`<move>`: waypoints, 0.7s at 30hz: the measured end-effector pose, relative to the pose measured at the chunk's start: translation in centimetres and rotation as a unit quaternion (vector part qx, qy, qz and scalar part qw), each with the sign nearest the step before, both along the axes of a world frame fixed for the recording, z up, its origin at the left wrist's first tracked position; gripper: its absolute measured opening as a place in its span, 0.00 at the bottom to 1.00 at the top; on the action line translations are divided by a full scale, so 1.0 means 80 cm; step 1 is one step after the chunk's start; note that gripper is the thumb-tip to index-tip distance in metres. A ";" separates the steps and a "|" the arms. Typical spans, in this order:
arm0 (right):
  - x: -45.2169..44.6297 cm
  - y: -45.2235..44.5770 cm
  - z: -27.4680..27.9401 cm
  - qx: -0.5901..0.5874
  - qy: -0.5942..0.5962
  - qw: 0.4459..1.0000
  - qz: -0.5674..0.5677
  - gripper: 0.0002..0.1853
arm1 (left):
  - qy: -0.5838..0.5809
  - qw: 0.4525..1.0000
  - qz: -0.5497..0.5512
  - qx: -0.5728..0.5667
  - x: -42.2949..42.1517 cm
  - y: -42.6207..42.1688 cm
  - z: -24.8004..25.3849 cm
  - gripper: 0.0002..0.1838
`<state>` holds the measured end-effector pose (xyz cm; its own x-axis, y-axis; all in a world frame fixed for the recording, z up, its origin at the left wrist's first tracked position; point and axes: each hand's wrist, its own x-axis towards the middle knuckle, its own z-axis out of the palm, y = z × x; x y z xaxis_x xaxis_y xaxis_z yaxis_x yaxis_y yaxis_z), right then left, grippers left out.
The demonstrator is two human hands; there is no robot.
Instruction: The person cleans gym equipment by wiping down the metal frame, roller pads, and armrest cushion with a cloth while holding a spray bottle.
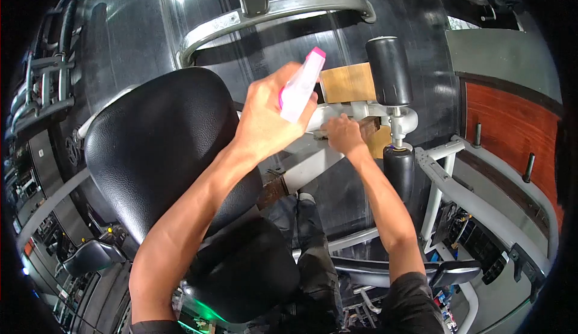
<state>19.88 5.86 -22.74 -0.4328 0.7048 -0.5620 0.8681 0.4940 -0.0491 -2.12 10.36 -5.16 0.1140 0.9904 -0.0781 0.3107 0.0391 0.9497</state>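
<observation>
My left hand (268,114) is closed around a spray bottle, raised above the exercise machine. Its white spray head (301,90) with a pink nozzle tip points forward and away; the rest of the bottle is hidden by my hand. Lower and to the right, my right hand (344,134) lies against the machine's pale metal frame (316,168) with its fingers curled. What those fingers grip, if anything, is hidden. Close to it are a wooden board (348,83) and black foam rollers (389,72) on a metal post.
A black padded backrest (162,147) and a black seat (244,271) stand to the left. A curved metal tube (277,12) crosses the dark floor ahead. Grey frame bars (481,198) and a red-brown panel (512,135) are on the right. More gym equipment lines the far left.
</observation>
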 end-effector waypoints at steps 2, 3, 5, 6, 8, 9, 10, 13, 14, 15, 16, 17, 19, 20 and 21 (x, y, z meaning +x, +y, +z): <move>0.011 0.018 -0.011 -0.061 0.029 0.995 -0.076 0.10 | 0.001 1.000 -0.002 -0.017 0.001 0.000 0.005 0.09; 0.013 0.034 -0.024 -0.111 -0.024 0.990 -0.085 0.12 | 0.001 1.000 0.000 -0.012 0.000 0.001 0.007 0.09; 0.006 0.045 -0.028 -0.117 -0.047 0.989 -0.082 0.12 | -0.011 0.999 0.020 0.026 0.001 0.003 -0.004 0.11; -0.001 0.046 -0.026 -0.123 -0.070 0.987 -0.080 0.12 | -0.012 0.999 0.020 0.026 0.001 0.002 -0.004 0.11; -0.036 0.029 -0.009 -0.106 -0.019 0.994 -0.025 0.11 | -0.015 1.000 0.023 0.015 0.002 0.002 0.000 0.11; -0.055 0.022 -0.006 -0.144 0.004 0.989 0.021 0.11 | -0.007 1.000 0.022 -0.001 0.000 0.002 -0.001 0.11; -0.074 0.013 0.010 -0.206 0.064 0.976 0.039 0.12 | -0.009 1.000 0.024 -0.001 0.002 0.003 0.000 0.11; -0.107 -0.002 0.085 -0.276 0.221 0.935 0.019 0.19 | -0.003 0.999 0.031 0.006 -0.001 0.006 0.001 0.10; -0.109 -0.005 0.085 -0.272 0.229 0.933 0.052 0.22 | -0.001 0.999 0.033 0.013 -0.002 0.007 -0.001 0.11; -0.097 -0.002 0.074 -0.291 0.236 0.927 0.016 0.20 | 0.000 0.999 0.034 0.020 -0.002 0.006 -0.003 0.11; -0.087 0.012 0.072 -0.310 0.241 0.919 -0.020 0.19 | -0.001 0.999 0.035 0.018 0.000 0.006 -0.003 0.11; -0.084 0.036 0.065 -0.349 0.071 0.934 0.025 0.19 | 0.004 0.999 0.038 0.029 0.000 0.006 -0.003 0.11; -0.031 0.043 -0.001 -0.204 -0.038 0.977 0.041 0.16 | 0.007 0.998 0.043 0.038 -0.002 0.005 -0.003 0.11; -0.006 0.055 -0.007 -0.213 -0.028 0.977 -0.001 0.16 | 0.005 0.998 0.039 0.039 -0.002 0.005 -0.003 0.11; 0.007 0.066 -0.005 -0.220 -0.017 0.974 -0.044 0.15 | 0.003 0.999 0.036 0.041 -0.001 0.005 -0.004 0.11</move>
